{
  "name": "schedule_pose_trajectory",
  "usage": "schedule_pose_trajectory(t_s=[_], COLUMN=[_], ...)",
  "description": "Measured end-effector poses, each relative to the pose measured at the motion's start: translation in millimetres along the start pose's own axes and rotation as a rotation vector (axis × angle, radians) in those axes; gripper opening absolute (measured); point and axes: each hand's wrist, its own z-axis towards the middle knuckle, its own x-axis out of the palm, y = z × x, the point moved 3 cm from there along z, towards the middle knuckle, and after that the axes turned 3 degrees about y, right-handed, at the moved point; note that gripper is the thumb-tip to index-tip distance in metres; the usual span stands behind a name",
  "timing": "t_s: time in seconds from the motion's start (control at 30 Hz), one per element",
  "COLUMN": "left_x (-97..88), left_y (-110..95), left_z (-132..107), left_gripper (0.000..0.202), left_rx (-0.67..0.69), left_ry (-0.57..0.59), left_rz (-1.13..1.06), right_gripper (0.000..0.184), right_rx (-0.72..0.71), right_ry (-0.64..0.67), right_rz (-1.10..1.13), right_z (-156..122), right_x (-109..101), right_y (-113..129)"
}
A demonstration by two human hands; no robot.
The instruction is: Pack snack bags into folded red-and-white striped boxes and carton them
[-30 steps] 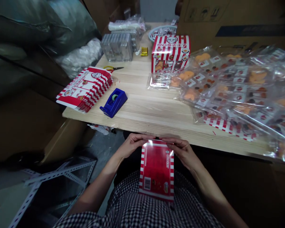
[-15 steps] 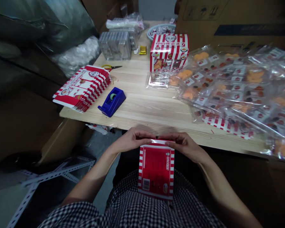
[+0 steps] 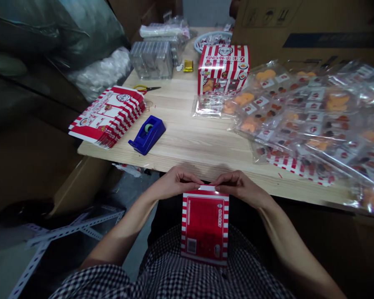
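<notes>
A red and white striped carton (image 3: 205, 226) stands upright on my lap, against my checked clothing, just below the wooden table's front edge (image 3: 205, 164). My left hand (image 3: 174, 182) pinches the carton's top flap from the left, fingers closed. From the right, my right hand (image 3: 238, 187) pinches the same top flap, fingers closed. The fingertips of both hands nearly meet over the carton's top.
On the table lie a stack of flat striped cartons (image 3: 107, 114), a blue tape dispenser (image 3: 147, 135), yellow-handled scissors (image 3: 145, 88), an assembled striped box (image 3: 223, 68), clear plastic trays (image 3: 151, 59) and many clear snack bags (image 3: 308, 116). Metal angle bars (image 3: 62, 236) lie on the floor at left.
Both hands have closed in over the carton's top flap, and their fingertips have come together. The carton has settled slightly lower on my lap.
</notes>
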Motion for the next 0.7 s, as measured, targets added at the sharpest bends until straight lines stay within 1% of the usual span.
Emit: schedule_pose_trajectory(t_s=[0.07, 0.17, 0.23, 0.3, 0.37, 0.5, 0.57, 0.63, 0.7], left_x=[-0.8, 0.6, 2.6, 4.3, 5.1, 3.6, 1.3, -0.6, -1.3], left_y=[0, 1, 3, 4, 3, -6, -9, -9, -8], left_z=[-1, -4, -6, -8, -8, -3, -1, -1, -3], left_gripper=[0.022, 0.023, 0.023, 0.023, 0.023, 0.024, 0.025, 0.023, 0.022], left_rx=[0.003, 0.008, 0.008, 0.001, -0.01, -0.023, -0.028, -0.017, 0.013], left_ry=[0.005, -0.005, -0.026, -0.058, -0.074, -0.044, -0.042, -0.047, -0.055], left_rz=[0.022, 0.052, 0.071, 0.085, 0.091, 0.11, 0.126, 0.145, 0.169], right_gripper=[0.016, 0.02, 0.024, 0.027, 0.027, 0.019, 0.018, 0.018, 0.02], right_rx=[-0.007, -0.032, -0.053, -0.066, -0.05, -0.004, -0.005, -0.011, -0.018], right_ry=[-0.018, -0.08, -0.123, -0.141, -0.107, 0.075, 0.124, 0.112, 0.052], right_rz=[-0.005, -0.011, -0.029, -0.04, -0.026, -0.038, -0.061, -0.06, -0.044], right_z=[-1, -8, -14, -18, -17, -5, 1, 5, 4], right_x=[4, 15, 21, 22, 18, 4, 0, 1, 8], right_y=[-2, -8, -11, -11, -8, 6, 12, 13, 10])
